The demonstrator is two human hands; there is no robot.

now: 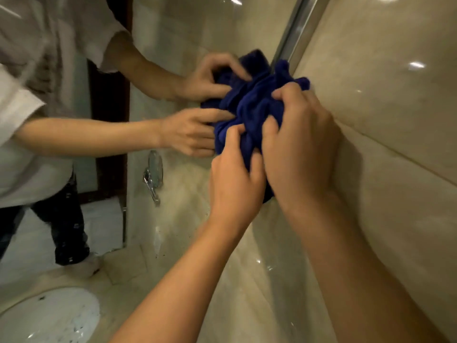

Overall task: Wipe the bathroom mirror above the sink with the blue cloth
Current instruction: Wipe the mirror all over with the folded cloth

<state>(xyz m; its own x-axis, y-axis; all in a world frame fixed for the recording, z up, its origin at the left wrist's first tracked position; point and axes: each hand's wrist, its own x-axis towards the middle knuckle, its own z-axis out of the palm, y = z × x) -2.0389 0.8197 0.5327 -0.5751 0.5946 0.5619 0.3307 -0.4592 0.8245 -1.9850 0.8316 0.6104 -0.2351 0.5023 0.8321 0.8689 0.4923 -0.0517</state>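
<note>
Both hands, left hand (235,174) and right hand (299,142), together bunching crumpled dark-blue cloth (249,105) against frameless wall mirror (173,33); mid-wipe, next sweep across glass.

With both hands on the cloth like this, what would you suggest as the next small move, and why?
Probably sweep the bunched blue cloth leftward across the mirror. Both the left hand and the right hand grip it against the glass beside the mirror's right edge.

Dim warm light, glare spots on the glossy wall tiles (395,78), motion blur, wide-angle bending.
</note>
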